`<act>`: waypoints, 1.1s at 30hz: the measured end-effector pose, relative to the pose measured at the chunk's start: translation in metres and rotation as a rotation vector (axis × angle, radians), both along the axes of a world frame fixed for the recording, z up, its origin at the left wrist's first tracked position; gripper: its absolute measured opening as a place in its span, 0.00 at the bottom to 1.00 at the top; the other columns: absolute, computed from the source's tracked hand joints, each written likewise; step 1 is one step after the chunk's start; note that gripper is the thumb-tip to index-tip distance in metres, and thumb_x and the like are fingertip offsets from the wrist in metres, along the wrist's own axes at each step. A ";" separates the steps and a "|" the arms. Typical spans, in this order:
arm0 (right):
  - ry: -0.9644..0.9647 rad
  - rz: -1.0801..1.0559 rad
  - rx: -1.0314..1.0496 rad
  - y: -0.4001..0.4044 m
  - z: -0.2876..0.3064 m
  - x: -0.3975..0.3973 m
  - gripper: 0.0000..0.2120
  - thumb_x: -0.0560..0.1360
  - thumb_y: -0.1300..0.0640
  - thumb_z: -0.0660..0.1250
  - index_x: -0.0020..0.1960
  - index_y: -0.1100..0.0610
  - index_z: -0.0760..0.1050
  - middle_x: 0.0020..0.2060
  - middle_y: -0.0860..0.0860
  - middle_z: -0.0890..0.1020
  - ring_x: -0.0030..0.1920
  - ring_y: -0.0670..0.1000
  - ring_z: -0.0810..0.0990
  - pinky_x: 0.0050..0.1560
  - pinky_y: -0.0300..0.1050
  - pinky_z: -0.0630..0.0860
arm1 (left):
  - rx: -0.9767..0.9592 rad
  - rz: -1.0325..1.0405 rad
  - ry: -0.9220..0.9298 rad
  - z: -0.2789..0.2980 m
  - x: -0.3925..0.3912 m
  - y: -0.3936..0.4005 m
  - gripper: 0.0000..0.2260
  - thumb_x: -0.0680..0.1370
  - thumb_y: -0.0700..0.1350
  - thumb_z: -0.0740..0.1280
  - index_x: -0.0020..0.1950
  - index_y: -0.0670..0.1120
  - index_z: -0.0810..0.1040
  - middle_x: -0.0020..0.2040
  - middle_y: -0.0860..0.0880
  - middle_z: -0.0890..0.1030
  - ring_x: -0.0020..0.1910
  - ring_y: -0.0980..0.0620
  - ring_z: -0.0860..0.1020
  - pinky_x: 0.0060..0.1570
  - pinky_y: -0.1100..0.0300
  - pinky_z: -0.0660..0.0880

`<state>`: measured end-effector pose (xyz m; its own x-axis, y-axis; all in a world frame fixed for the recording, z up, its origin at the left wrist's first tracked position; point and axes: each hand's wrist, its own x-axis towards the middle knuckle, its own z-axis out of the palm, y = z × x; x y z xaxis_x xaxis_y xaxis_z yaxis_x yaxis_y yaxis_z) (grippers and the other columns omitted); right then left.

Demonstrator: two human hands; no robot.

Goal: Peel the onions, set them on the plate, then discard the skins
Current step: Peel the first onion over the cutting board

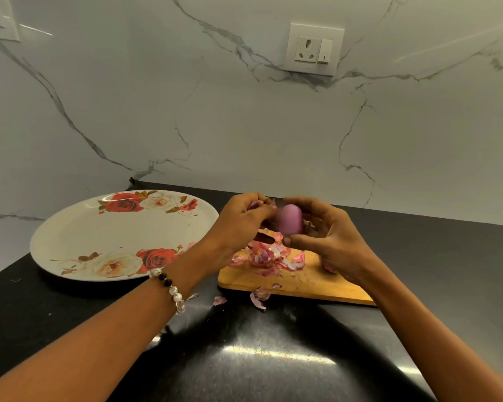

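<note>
We hold the smooth purple peeled onion [288, 220] above the far end of the wooden chopping board [299, 281], right hand [325, 236] cupped round it, left hand [241, 219] pinching a strip of papery skin [254, 203]. Best we pull that strip clear, dropping it on the pink skin heap [269, 256], then check the root end before moving to the white rose-patterned plate [79, 245], which sits bare at the counter's left edge.

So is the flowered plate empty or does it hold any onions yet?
Empty: the plate shows only its rose print. The one onion in view is held in both hands over the cutting board.
</note>
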<state>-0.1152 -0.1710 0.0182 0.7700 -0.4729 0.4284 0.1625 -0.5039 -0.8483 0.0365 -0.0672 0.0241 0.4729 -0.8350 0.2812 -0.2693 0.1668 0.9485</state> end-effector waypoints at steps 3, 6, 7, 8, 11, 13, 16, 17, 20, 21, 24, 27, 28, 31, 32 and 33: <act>-0.006 -0.030 0.011 -0.001 0.000 -0.002 0.28 0.61 0.60 0.78 0.60 0.50 0.76 0.57 0.50 0.81 0.56 0.52 0.82 0.56 0.44 0.80 | 0.017 0.002 0.124 0.001 0.000 0.000 0.08 0.80 0.42 0.63 0.48 0.42 0.81 0.45 0.43 0.83 0.48 0.45 0.82 0.51 0.48 0.80; -0.018 -0.020 0.034 -0.003 0.000 -0.003 0.27 0.64 0.64 0.78 0.61 0.52 0.77 0.57 0.51 0.81 0.57 0.53 0.82 0.53 0.43 0.80 | 0.002 -0.018 0.288 0.002 -0.005 0.001 0.08 0.80 0.41 0.63 0.44 0.40 0.80 0.43 0.42 0.82 0.49 0.44 0.82 0.51 0.48 0.80; -0.021 -0.015 0.042 -0.004 0.000 -0.003 0.28 0.64 0.65 0.78 0.61 0.52 0.77 0.58 0.52 0.81 0.57 0.53 0.81 0.53 0.44 0.80 | -0.003 -0.020 0.333 0.002 -0.006 0.001 0.09 0.80 0.40 0.63 0.44 0.40 0.80 0.42 0.42 0.82 0.48 0.44 0.82 0.51 0.49 0.80; -0.023 -0.018 0.046 -0.005 -0.001 -0.003 0.28 0.64 0.65 0.78 0.62 0.53 0.77 0.58 0.52 0.81 0.57 0.54 0.81 0.54 0.45 0.80 | -0.008 -0.027 0.381 0.002 -0.006 0.001 0.08 0.80 0.39 0.63 0.44 0.39 0.79 0.42 0.42 0.82 0.47 0.44 0.82 0.51 0.49 0.80; -0.042 -0.053 0.064 -0.008 -0.001 -0.003 0.29 0.61 0.60 0.78 0.62 0.54 0.77 0.58 0.53 0.81 0.59 0.55 0.80 0.58 0.50 0.80 | -0.036 -0.090 0.622 0.006 -0.006 0.004 0.07 0.80 0.39 0.60 0.46 0.38 0.75 0.44 0.37 0.82 0.46 0.42 0.83 0.50 0.48 0.81; -0.053 -0.086 0.077 -0.011 -0.001 -0.005 0.30 0.61 0.59 0.78 0.62 0.54 0.77 0.58 0.53 0.81 0.58 0.55 0.81 0.59 0.49 0.79 | -0.060 -0.109 0.746 0.009 -0.003 0.006 0.05 0.81 0.39 0.59 0.47 0.39 0.72 0.46 0.36 0.82 0.46 0.40 0.83 0.48 0.48 0.81; -0.029 -0.124 0.033 -0.013 -0.002 -0.005 0.30 0.62 0.61 0.78 0.63 0.55 0.77 0.58 0.53 0.80 0.57 0.55 0.81 0.58 0.49 0.80 | 0.027 0.019 0.342 0.009 0.005 0.006 0.03 0.79 0.40 0.64 0.49 0.41 0.77 0.48 0.40 0.84 0.45 0.45 0.84 0.47 0.50 0.82; -0.014 -0.133 0.005 -0.014 -0.003 -0.004 0.30 0.63 0.64 0.79 0.63 0.55 0.76 0.58 0.53 0.80 0.57 0.55 0.81 0.58 0.50 0.80 | 0.056 0.052 0.164 0.008 0.006 0.007 0.04 0.78 0.39 0.67 0.51 0.43 0.79 0.49 0.43 0.84 0.46 0.47 0.84 0.47 0.52 0.81; 0.029 -0.149 -0.061 -0.014 -0.007 -0.002 0.31 0.64 0.68 0.79 0.64 0.54 0.76 0.58 0.51 0.80 0.58 0.54 0.80 0.58 0.50 0.80 | 0.114 0.028 -0.118 0.007 0.008 0.007 0.15 0.73 0.34 0.72 0.57 0.46 0.79 0.50 0.49 0.83 0.49 0.53 0.82 0.50 0.58 0.80; 0.039 -0.153 -0.073 -0.014 -0.007 -0.001 0.31 0.64 0.68 0.79 0.64 0.54 0.76 0.58 0.51 0.80 0.58 0.54 0.80 0.58 0.50 0.80 | 0.117 0.020 -0.165 0.008 0.008 0.007 0.16 0.71 0.35 0.73 0.57 0.46 0.80 0.50 0.50 0.83 0.49 0.54 0.81 0.50 0.59 0.80; 0.055 -0.165 -0.106 -0.013 -0.007 0.000 0.31 0.65 0.68 0.79 0.65 0.55 0.76 0.58 0.51 0.80 0.58 0.53 0.79 0.57 0.50 0.81 | 0.095 0.014 -0.254 0.009 0.008 0.007 0.16 0.69 0.42 0.76 0.56 0.47 0.82 0.50 0.52 0.84 0.48 0.56 0.81 0.49 0.61 0.79; 0.073 -0.167 -0.164 -0.011 -0.006 0.001 0.31 0.65 0.68 0.78 0.64 0.52 0.75 0.57 0.49 0.80 0.58 0.51 0.79 0.57 0.45 0.80 | 0.075 0.008 -0.371 0.008 0.004 0.007 0.18 0.68 0.46 0.76 0.57 0.47 0.82 0.49 0.53 0.84 0.43 0.61 0.81 0.43 0.70 0.77; 0.081 -0.159 -0.184 -0.009 -0.006 0.002 0.31 0.65 0.69 0.78 0.64 0.51 0.74 0.57 0.47 0.79 0.58 0.50 0.79 0.57 0.42 0.80 | 0.064 0.026 -0.423 0.006 0.002 0.007 0.17 0.69 0.47 0.76 0.57 0.46 0.82 0.49 0.52 0.84 0.42 0.61 0.81 0.43 0.71 0.77; 0.102 -0.145 -0.248 -0.005 -0.007 0.004 0.31 0.66 0.69 0.78 0.65 0.53 0.74 0.56 0.43 0.79 0.58 0.48 0.79 0.56 0.37 0.78 | 0.013 0.103 -0.518 0.001 -0.002 0.006 0.15 0.69 0.46 0.76 0.55 0.45 0.84 0.48 0.49 0.85 0.41 0.58 0.81 0.43 0.71 0.77; 0.108 -0.147 -0.264 -0.005 -0.008 0.005 0.31 0.66 0.68 0.78 0.66 0.54 0.74 0.56 0.43 0.79 0.59 0.48 0.79 0.57 0.37 0.78 | 0.000 0.117 -0.529 0.000 -0.002 0.006 0.14 0.69 0.46 0.76 0.54 0.45 0.84 0.47 0.49 0.85 0.40 0.59 0.81 0.42 0.72 0.77; 0.111 -0.148 -0.271 -0.005 -0.008 0.005 0.31 0.66 0.68 0.78 0.66 0.55 0.74 0.56 0.44 0.79 0.59 0.49 0.79 0.57 0.39 0.79 | -0.006 0.121 -0.534 0.000 -0.001 0.007 0.13 0.70 0.46 0.76 0.53 0.45 0.84 0.46 0.48 0.85 0.38 0.60 0.80 0.41 0.74 0.76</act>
<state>-0.1104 -0.1762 0.0107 0.7507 -0.4634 0.4708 -0.0156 -0.7249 -0.6887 0.0352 -0.0606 0.0238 0.3557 -0.7810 0.5134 -0.7309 0.1100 0.6736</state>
